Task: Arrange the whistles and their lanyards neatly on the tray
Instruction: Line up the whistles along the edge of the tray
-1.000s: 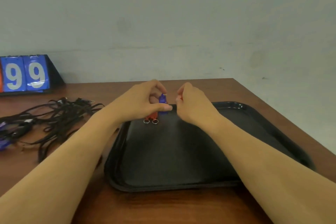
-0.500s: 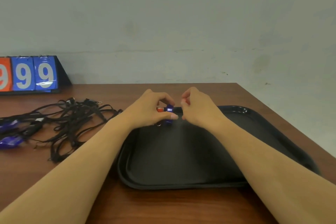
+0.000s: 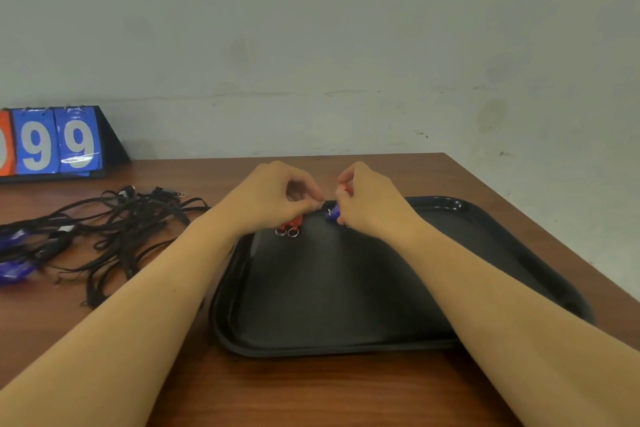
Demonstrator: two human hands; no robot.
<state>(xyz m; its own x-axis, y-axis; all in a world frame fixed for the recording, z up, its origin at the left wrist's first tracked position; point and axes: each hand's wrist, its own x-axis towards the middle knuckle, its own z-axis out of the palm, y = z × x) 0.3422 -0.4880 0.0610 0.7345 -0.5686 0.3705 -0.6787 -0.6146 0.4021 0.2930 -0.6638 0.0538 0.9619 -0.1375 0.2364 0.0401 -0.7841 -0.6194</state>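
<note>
At the counter's left edge a lanyard tangle (image 3: 114, 229) waits; over the tray's (image 3: 346, 347) far rim, the left hand (image 3: 273, 198) pinches red whistles (image 3: 292, 222), while the blue whistle (image 3: 333, 212) has passed to the right hand's (image 3: 370, 201) curled grip, ready for placing.
</note>
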